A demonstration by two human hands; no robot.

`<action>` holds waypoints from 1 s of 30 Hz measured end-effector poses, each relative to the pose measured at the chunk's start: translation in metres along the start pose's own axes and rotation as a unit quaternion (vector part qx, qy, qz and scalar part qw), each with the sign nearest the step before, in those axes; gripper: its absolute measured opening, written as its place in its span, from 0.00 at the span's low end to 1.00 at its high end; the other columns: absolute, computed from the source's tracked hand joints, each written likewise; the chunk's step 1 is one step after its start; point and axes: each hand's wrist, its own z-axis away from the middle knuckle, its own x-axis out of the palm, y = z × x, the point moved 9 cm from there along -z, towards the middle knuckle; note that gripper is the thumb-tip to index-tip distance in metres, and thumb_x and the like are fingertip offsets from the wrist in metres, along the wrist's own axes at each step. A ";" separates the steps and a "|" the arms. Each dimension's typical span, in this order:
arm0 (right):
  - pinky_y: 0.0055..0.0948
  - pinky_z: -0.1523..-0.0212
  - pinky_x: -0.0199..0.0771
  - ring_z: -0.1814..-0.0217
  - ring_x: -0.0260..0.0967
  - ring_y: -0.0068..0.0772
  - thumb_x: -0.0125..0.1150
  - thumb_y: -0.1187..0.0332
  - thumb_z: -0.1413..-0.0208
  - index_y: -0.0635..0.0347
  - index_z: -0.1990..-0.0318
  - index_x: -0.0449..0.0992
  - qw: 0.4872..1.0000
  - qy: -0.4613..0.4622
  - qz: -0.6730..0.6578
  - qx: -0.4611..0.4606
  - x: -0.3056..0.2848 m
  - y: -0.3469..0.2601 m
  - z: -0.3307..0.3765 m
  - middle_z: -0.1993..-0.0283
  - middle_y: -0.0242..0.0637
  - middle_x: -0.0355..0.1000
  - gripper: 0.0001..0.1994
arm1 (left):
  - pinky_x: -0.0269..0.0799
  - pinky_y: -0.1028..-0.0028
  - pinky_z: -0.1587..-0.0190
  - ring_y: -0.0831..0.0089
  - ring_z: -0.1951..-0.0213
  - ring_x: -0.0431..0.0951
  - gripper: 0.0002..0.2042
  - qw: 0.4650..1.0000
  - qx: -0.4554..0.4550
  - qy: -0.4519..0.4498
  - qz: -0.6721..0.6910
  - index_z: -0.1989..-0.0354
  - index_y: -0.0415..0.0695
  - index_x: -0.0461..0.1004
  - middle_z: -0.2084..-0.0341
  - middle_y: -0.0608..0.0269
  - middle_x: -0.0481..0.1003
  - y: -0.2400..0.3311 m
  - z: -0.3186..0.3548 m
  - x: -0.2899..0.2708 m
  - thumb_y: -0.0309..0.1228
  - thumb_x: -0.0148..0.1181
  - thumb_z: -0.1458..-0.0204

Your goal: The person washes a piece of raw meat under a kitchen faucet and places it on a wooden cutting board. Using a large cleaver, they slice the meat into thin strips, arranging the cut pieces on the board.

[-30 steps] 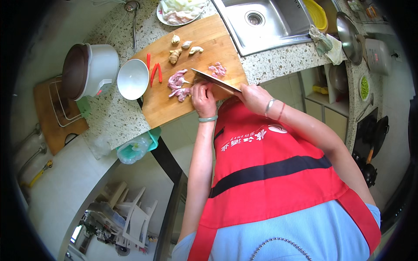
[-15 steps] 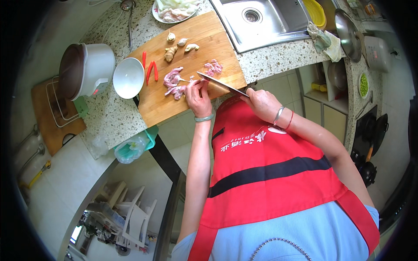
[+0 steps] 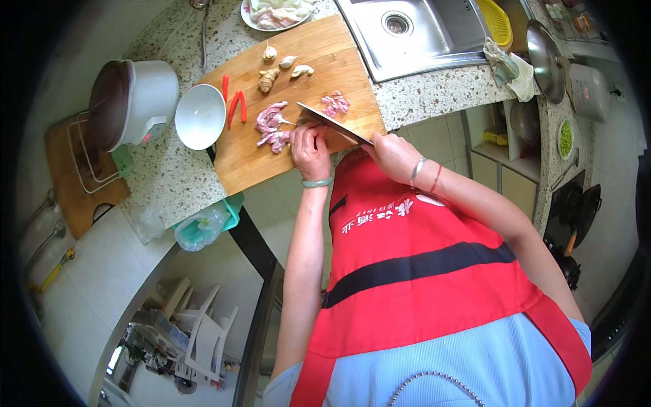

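Note:
My right hand (image 3: 395,159) grips a kitchen knife (image 3: 332,123) by its handle, the broad blade slanting across the wooden cutting board (image 3: 247,166). Beside the blade, my left hand (image 3: 312,152) has its fingers curled down on the board, pressing the near end of some pink raw meat. Loose strips of the raw meat (image 3: 272,125) lie left of these fingertips. Beyond the knife sits a small heap of chopped meat (image 3: 335,103). Farther back on the board are ginger (image 3: 268,80), garlic (image 3: 287,61) and red chillies (image 3: 237,108). The cutting edge is partly hidden.
A white bowl (image 3: 201,117) stands at the board's left edge, with a rice cooker (image 3: 154,95) beyond it. A plate of pale food (image 3: 278,26) stands behind the board. To the right are a steel sink (image 3: 434,41), a cloth (image 3: 505,66) and a pan lid (image 3: 544,61).
My right hand and the knife have shifted slightly left, and the blade is nearer my left fingers and turned to show more of its face. My left hand stays nearly in place.

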 end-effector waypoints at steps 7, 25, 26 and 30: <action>0.51 0.64 0.73 0.66 0.73 0.62 0.53 0.58 0.38 0.68 0.69 0.74 0.998 -0.043 0.009 0.034 -0.012 0.018 0.008 0.71 0.59 0.73 0.18 | 0.69 0.65 0.58 0.60 0.63 0.72 0.06 0.998 0.018 0.034 -0.054 0.72 0.42 0.75 0.60 0.57 0.74 0.010 -0.001 -0.007 0.22 0.67 0.55; 0.54 0.71 0.71 0.72 0.71 0.61 0.51 0.60 0.37 0.65 0.66 0.67 0.998 0.027 0.046 -0.031 -0.022 0.015 0.024 0.76 0.56 0.72 0.14 | 0.67 0.63 0.55 0.59 0.60 0.72 0.07 0.997 0.022 -0.051 -0.056 0.64 0.43 0.75 0.67 0.59 0.73 0.003 -0.010 0.000 0.26 0.64 0.51; 0.53 0.71 0.71 0.73 0.71 0.60 0.51 0.60 0.37 0.65 0.66 0.67 0.998 0.028 0.048 -0.042 -0.023 0.013 0.024 0.76 0.56 0.72 0.14 | 0.68 0.63 0.55 0.59 0.60 0.72 0.08 0.997 0.014 -0.051 -0.063 0.64 0.43 0.75 0.67 0.59 0.73 0.000 -0.008 0.002 0.27 0.64 0.52; 0.53 0.72 0.71 0.73 0.71 0.60 0.51 0.61 0.37 0.65 0.66 0.67 0.998 0.032 0.048 -0.036 -0.023 0.010 0.022 0.77 0.55 0.72 0.14 | 0.68 0.63 0.56 0.58 0.60 0.72 0.09 0.995 -0.020 -0.049 -0.086 0.64 0.43 0.75 0.66 0.58 0.73 -0.004 -0.007 0.006 0.28 0.66 0.53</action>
